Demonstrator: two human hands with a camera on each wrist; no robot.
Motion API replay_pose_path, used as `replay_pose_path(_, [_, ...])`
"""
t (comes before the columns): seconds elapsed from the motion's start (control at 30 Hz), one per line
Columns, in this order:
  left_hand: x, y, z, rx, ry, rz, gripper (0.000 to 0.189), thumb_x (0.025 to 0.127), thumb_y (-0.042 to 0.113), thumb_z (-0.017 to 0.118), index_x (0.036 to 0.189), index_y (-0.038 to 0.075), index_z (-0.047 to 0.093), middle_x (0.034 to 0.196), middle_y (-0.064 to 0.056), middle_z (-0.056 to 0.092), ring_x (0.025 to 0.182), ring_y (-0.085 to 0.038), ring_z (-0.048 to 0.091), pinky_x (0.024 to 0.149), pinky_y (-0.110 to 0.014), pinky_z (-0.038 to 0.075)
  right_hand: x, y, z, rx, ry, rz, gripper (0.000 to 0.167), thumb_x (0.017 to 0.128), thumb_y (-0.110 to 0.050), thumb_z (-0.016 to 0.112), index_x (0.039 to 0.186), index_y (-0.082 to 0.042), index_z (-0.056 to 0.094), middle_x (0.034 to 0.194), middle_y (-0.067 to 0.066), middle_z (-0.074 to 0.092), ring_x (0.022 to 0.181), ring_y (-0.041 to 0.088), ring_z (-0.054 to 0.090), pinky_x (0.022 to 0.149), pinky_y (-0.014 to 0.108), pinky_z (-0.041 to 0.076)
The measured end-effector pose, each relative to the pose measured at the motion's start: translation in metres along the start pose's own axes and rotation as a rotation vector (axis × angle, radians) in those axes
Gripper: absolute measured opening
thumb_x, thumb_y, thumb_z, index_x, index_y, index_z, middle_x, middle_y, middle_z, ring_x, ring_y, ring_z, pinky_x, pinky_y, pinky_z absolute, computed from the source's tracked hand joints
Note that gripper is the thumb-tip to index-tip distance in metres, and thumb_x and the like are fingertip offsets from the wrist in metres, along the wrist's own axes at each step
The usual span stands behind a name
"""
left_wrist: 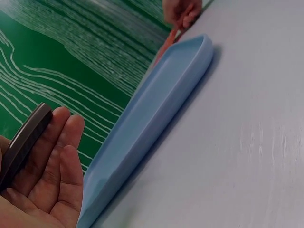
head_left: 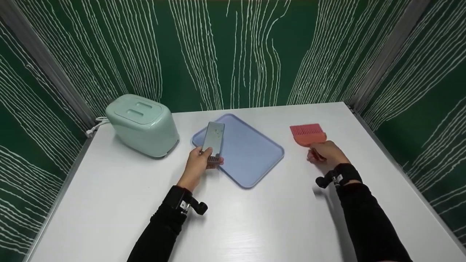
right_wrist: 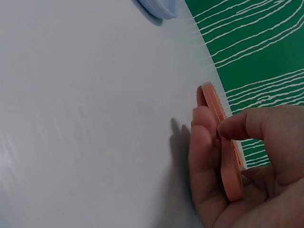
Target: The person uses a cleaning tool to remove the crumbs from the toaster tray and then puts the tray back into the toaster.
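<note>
My left hand [head_left: 196,162] grips a flat grey rectangular tool [head_left: 214,136] by its slotted dark end, thumb on top and fingers underneath. The tool points away from me and overlaps the left side of a light blue tray [head_left: 251,156] in the head view. Up close in the left wrist view, the dark curved edge of the tool's handle [left_wrist: 23,142] lies against the fingers. Further right, my right hand [head_left: 329,153] holds a red wide-toothed comb [head_left: 308,134] by its handle, teeth facing the far edge. Thumb and fingers pinch the comb's handle [right_wrist: 232,178] in the right wrist view.
A mint green toaster [head_left: 145,123] stands at the back left, its white plug and cord [head_left: 95,126] behind it. The white table [head_left: 240,222] ends at green walls [head_left: 225,54] with white wavy lines at the back and sides.
</note>
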State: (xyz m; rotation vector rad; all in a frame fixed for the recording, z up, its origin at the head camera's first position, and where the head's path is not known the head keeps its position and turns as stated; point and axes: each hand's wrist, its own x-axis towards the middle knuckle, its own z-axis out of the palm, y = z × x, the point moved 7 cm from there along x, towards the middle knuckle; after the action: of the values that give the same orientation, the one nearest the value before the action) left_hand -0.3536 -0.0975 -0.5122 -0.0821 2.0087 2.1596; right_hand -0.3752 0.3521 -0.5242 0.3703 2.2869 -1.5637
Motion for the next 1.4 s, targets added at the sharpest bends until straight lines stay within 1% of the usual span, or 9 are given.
replay_pose_path(0.2, [-0.003,0.001,-0.001,0.016,-0.021,0.01,0.04,0.115,0.024,0.049,0.147,0.001,0.054,0.094,-0.012,0.083,0.086,-0.019,0.082,0.079,-0.03,0.063,-0.002,-0.003,-0.001,-0.003,0.021,-0.013,0.023,0.11,-0.022,0.044,0.09,-0.011,0.049,0.072,-0.007,0.046,0.064,0.009,0.042,0.062,0.026,0.037])
replay_pose_path(0.43, [-0.003,0.003,0.0,0.019,-0.027,0.005,0.036,0.115,0.024,0.05,0.141,-0.001,0.058,0.094,-0.012,0.083,0.085,-0.019,0.082,0.077,-0.029,0.063,-0.004,-0.009,-0.004,-0.085,0.142,-0.026,0.049,0.109,-0.056,0.05,0.083,-0.014,0.052,0.063,-0.012,0.04,0.059,0.009,0.04,0.06,0.028,0.037])
replay_pose_path(0.53, [-0.003,0.004,-0.001,0.028,-0.028,0.009,0.037,0.115,0.024,0.05,0.141,-0.001,0.058,0.093,-0.013,0.083,0.084,-0.019,0.082,0.074,-0.028,0.062,-0.006,-0.016,-0.006,-0.152,0.236,-0.058,0.065,0.102,-0.071,0.052,0.095,-0.007,0.063,0.067,-0.01,0.047,0.062,0.01,0.044,0.059,0.028,0.039])
replay_pose_path(0.63, [-0.004,0.006,-0.002,0.038,-0.029,0.002,0.038,0.115,0.025,0.05,0.142,-0.001,0.058,0.093,-0.012,0.083,0.082,-0.018,0.082,0.071,-0.027,0.061,-0.01,-0.025,-0.004,-0.196,0.304,-0.089,0.081,0.097,-0.08,0.053,0.108,-0.001,0.069,0.081,-0.002,0.06,0.072,0.015,0.05,0.063,0.03,0.042])
replay_pose_path(0.73, [-0.006,0.008,-0.002,0.04,-0.031,-0.006,0.038,0.115,0.025,0.05,0.143,0.001,0.058,0.093,-0.012,0.083,0.08,-0.017,0.082,0.069,-0.027,0.06,-0.015,-0.035,0.001,-0.235,0.34,-0.142,0.08,0.096,-0.079,0.056,0.1,-0.001,0.071,0.096,0.009,0.069,0.08,0.019,0.052,0.067,0.032,0.041])
replay_pose_path(0.83, [-0.006,0.009,-0.002,0.048,-0.04,-0.015,0.037,0.115,0.024,0.05,0.143,0.002,0.059,0.093,-0.012,0.083,0.079,-0.016,0.081,0.067,-0.026,0.06,-0.018,-0.045,0.006,-0.258,0.366,-0.199,0.07,0.095,-0.078,0.06,0.079,-0.01,0.068,0.104,0.015,0.075,0.08,0.019,0.053,0.066,0.033,0.04])
replay_pose_path(0.97, [-0.004,0.012,-0.002,0.059,-0.054,-0.029,0.039,0.115,0.024,0.05,0.145,0.0,0.056,0.093,-0.013,0.082,0.077,-0.016,0.081,0.065,-0.024,0.059,-0.024,-0.06,0.015,-0.286,0.394,-0.28,0.065,0.095,-0.076,0.063,0.063,-0.019,0.059,0.085,0.007,0.076,0.071,0.018,0.052,0.062,0.033,0.038])
replay_pose_path(1.1, [-0.003,0.017,0.0,0.064,-0.066,-0.037,0.044,0.115,0.022,0.05,0.15,-0.004,0.05,0.092,-0.015,0.082,0.076,-0.017,0.081,0.062,-0.023,0.058,-0.028,-0.073,0.027,-0.324,0.408,-0.354,0.064,0.096,-0.071,0.064,0.059,-0.02,0.056,0.062,-0.008,0.062,0.06,0.016,0.046,0.056,0.031,0.033])
replay_pose_path(1.4, [-0.004,0.029,0.007,0.122,-0.123,-0.027,0.034,0.113,0.02,0.052,0.14,-0.001,0.056,0.086,-0.012,0.081,0.073,-0.018,0.081,0.062,-0.024,0.057,-0.041,-0.102,0.07,-0.364,0.356,-0.469,0.064,0.097,-0.067,0.066,0.057,-0.022,0.047,0.053,-0.011,0.045,0.052,0.01,0.035,0.052,0.027,0.025])
